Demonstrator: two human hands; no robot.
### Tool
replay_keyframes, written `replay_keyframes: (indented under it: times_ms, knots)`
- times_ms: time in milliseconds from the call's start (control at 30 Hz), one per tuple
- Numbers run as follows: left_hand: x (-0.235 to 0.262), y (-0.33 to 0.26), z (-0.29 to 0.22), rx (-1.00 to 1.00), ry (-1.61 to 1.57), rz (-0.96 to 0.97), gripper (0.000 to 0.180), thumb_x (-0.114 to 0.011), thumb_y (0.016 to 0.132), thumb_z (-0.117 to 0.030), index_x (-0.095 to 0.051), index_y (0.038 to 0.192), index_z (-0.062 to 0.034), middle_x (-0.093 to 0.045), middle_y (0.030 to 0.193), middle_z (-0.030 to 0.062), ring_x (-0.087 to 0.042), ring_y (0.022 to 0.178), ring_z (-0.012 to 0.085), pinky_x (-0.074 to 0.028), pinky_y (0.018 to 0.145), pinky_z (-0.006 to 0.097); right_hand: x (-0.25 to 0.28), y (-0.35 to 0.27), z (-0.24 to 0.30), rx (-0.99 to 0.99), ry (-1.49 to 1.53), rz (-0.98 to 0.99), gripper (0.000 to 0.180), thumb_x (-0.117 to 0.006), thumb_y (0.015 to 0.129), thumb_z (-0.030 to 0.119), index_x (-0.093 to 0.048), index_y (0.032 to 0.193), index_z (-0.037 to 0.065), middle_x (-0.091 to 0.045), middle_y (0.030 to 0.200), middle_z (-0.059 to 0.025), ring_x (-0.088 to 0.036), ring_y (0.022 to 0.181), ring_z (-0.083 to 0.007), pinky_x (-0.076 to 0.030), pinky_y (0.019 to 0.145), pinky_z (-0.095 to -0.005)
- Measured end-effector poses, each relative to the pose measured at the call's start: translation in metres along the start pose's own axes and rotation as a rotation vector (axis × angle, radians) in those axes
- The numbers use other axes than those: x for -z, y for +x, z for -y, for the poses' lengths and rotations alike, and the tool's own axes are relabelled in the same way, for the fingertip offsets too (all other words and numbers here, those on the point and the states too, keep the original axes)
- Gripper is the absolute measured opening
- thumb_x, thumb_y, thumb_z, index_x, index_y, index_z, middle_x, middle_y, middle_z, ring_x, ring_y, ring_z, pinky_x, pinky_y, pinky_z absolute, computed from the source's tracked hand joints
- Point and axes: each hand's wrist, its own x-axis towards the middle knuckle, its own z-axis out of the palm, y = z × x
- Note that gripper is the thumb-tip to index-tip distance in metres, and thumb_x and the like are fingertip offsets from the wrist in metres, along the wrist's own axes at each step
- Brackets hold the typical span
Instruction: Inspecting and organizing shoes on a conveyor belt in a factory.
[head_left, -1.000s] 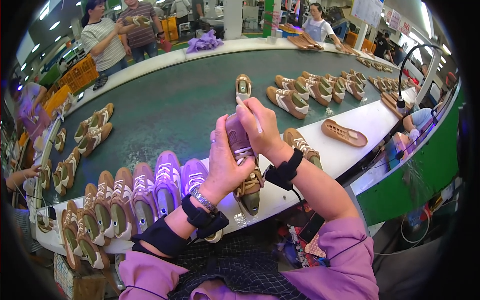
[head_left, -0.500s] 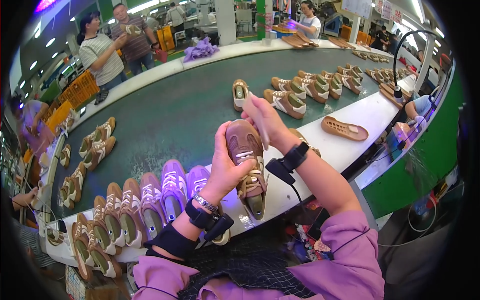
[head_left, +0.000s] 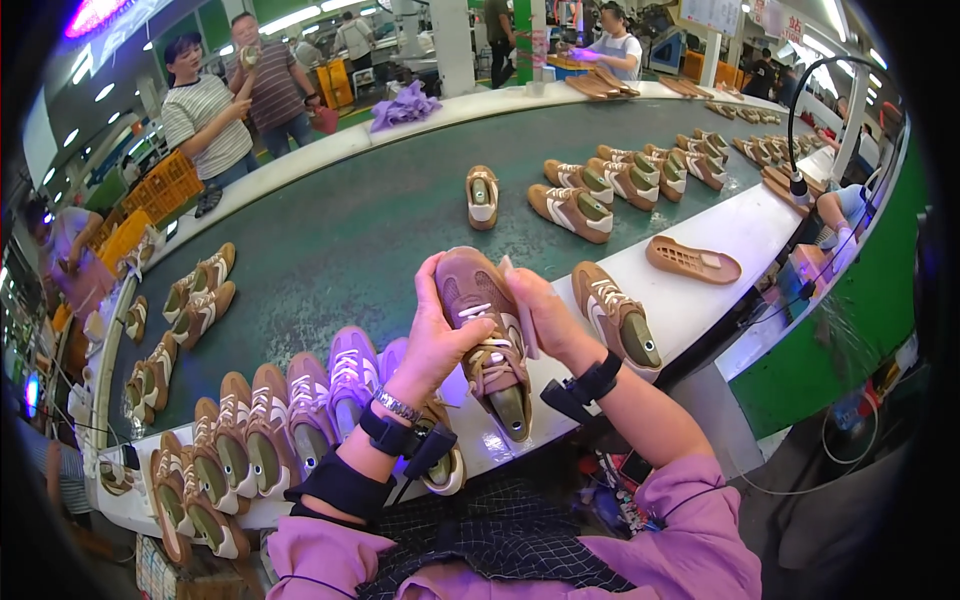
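- One head-worn fisheye view looks down and forward from above the person's chest.
- It sits close to the white counter point(head_left: 700, 300) edge, facing across the green conveyor belt point(head_left: 380, 230).
- Straight edges bend toward the rim.

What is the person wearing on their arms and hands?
Both hands are bare, with no gloves. The left hand has a beaded metal bracelet at the wrist, then a black strap with a small black device and a dark band further up. The right hand has a black wrist strap with a similar device. Pink-purple long sleeves cover both forearms.
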Motion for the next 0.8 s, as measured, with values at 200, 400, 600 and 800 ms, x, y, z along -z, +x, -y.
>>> replay_keyframes:
  times_ms: [200, 400, 600, 800]
  knots:
    - [-0.009, -0.006, -0.01, 0.009, 0.058, -0.013, 0.089, -0.072, 0.069, -0.004, -0.018, 0.139, -0.0108, -0.041, 0.127, 0.0094, -0.045, 0.12, 0.0209, -0.039, 0.102, 0.036, -0.014, -0.023, 0.005, 0.089, -0.032, -0.01, 0.044, -0.058, 0.092, 0.034, -0.045, 0.118, 0.0, -0.055, 0.104, -0.0061, -0.053, 0.093, -0.01, -0.044, 0.085, -0.0268]
    - [-0.005, -0.008, -0.015, -0.05, 0.159, 0.097, 0.077, -0.068, 0.077, -0.006, -0.024, 0.14, -0.0088, -0.045, 0.128, 0.0092, -0.047, 0.117, 0.018, -0.038, 0.102, 0.034, -0.013, -0.032, 0.005, 0.182, -0.121, -0.065, 0.041, -0.059, 0.092, 0.03, -0.045, 0.115, 0.0, -0.054, 0.103, -0.0061, -0.052, 0.093, -0.0092, -0.045, 0.082, -0.0251]
    - [-0.001, 0.001, -0.013, 0.049, -0.021, 0.06, 0.036, -0.04, 0.101, -0.026, -0.046, 0.131, -0.0073, -0.056, 0.116, 0.0002, -0.051, 0.107, 0.0083, -0.041, 0.093, 0.026, -0.008, -0.035, 0.009, 0.148, -0.09, -0.069, 0.041, -0.06, 0.091, 0.031, -0.045, 0.114, 0.0, -0.054, 0.103, -0.006, -0.052, 0.093, -0.0091, -0.045, 0.082, -0.0254]
    - [0.0, 0.002, -0.01, 0.0, 0.011, 0.027, 0.03, -0.047, 0.098, -0.023, -0.049, 0.124, -0.0077, -0.057, 0.112, 0.0005, -0.052, 0.104, 0.0082, -0.041, 0.092, 0.025, -0.008, -0.033, 0.014, 0.085, -0.099, -0.02, 0.043, -0.062, 0.09, 0.03, -0.045, 0.115, -0.001, -0.055, 0.104, -0.0066, -0.054, 0.093, -0.0095, -0.046, 0.082, -0.0255]
